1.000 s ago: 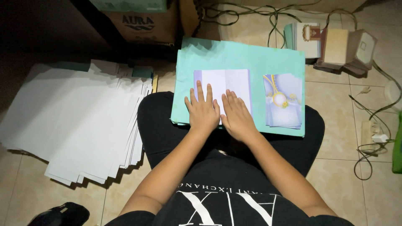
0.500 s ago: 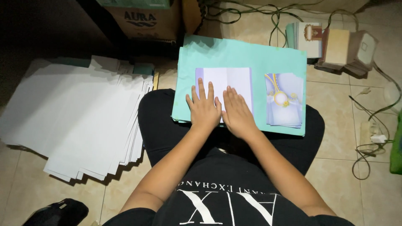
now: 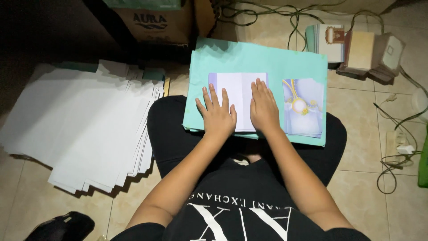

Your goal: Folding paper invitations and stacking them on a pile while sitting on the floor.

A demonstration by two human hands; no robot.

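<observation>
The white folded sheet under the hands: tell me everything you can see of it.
The white folded sheet looks like thin paper, pale with lilac edges and a vertical crease down its middle. It lies flat on the turquoise paper stack across the person's lap. The left hand and right hand press flat on it, palms down, covering its lower part.

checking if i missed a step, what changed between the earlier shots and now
The left hand and right hand have slid apart, flat on the folded white paper, exposing its middle crease. Nothing was picked up or released. The teal folder, the printed card and the white sheet pile stayed put.
</observation>
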